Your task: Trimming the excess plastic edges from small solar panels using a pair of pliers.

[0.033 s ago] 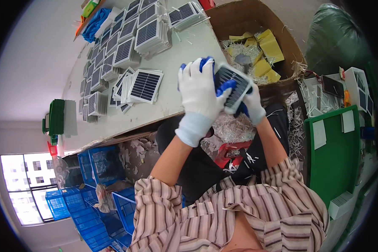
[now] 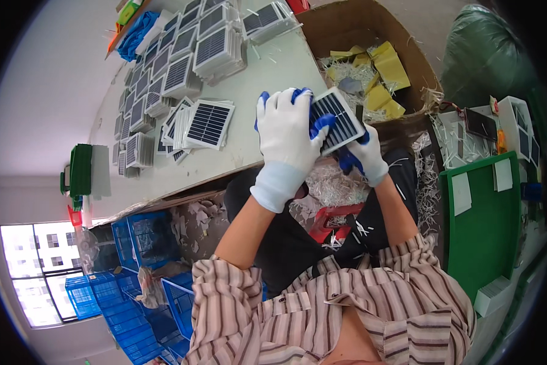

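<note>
My left hand (image 2: 287, 131), in a white glove with blue palm and fingertips, is closed on a small white-framed solar panel (image 2: 338, 121). It holds the panel tilted over the table's edge, dark cell side showing. Close against the panel's lower right edge is my right hand (image 2: 367, 156), gloved the same way. Its fingers are curled round a narrow dark tool (image 2: 359, 114) that sticks up beside the panel; its kind cannot be made out. On the table, left of my hands, lies a loose pile of similar solar panels (image 2: 209, 124).
Many stacked panels (image 2: 215, 52) cover the pale table's (image 2: 273, 79) far left. Beyond it stands a cardboard box (image 2: 331, 24) with white shreds and yellow pieces. A green tray (image 2: 486, 213) is at right, blue crates (image 2: 127, 304) at lower left. Shreds lie below my hands.
The panel has turned and tilted in my left hand, and its face shows more plainly. My right hand has shifted slightly down and right, and the dark tool shows more clearly.
</note>
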A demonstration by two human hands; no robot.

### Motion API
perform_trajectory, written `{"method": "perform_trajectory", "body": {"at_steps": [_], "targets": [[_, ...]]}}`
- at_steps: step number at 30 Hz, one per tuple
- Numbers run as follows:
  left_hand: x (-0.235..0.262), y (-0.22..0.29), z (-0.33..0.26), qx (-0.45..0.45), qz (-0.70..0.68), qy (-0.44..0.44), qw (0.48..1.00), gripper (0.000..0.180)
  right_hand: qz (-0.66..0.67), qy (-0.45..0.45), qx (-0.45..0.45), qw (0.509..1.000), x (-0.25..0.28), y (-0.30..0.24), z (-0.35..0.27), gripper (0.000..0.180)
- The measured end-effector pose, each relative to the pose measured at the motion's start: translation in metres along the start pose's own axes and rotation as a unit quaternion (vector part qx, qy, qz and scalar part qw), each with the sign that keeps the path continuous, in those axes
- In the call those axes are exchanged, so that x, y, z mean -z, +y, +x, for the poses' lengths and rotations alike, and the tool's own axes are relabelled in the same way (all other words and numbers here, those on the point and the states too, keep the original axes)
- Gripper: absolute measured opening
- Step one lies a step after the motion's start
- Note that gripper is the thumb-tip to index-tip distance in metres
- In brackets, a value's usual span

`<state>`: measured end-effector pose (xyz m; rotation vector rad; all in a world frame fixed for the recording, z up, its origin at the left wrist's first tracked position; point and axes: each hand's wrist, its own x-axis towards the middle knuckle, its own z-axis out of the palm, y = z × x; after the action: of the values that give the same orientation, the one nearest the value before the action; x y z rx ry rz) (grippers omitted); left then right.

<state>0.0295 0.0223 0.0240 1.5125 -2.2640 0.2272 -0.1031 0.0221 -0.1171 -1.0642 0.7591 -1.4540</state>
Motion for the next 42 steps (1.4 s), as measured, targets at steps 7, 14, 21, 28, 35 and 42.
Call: {"method": "perform_trajectory", "body": {"at_steps": [7,14,21,28,35,42], "targets": [[-0.021,0.006,-0.002,-0.020,-0.061,0.065,0.996,0.034,-0.006,-0.060,-0.072,0.996,0.005,0.000,-0.005,0.016],[-0.023,0.014,-0.001,-0.012,-0.059,0.077,0.995,0.035,-0.063,-0.122,-0.008,0.991,-0.009,-0.007,-0.062,0.024],[-0.026,0.011,-0.002,-0.014,-0.066,0.056,0.996,0.040,0.018,0.202,0.105,0.974,-0.036,0.068,0.017,0.040],[-0.023,0.003,-0.004,-0.052,-0.117,0.046,0.991,0.044,0.234,0.023,-0.001,0.972,-0.036,0.034,0.052,0.020],[0.002,0.017,0.001,-0.031,-0.076,-0.012,0.997,0.039,0.038,-0.023,-0.040,0.998,0.024,0.020,-0.011,0.024],[-0.010,0.004,-0.006,-0.001,-0.153,0.034,0.988,0.041,-0.004,-0.084,-0.052,0.995,0.002,-0.006,-0.022,0.026]]}}
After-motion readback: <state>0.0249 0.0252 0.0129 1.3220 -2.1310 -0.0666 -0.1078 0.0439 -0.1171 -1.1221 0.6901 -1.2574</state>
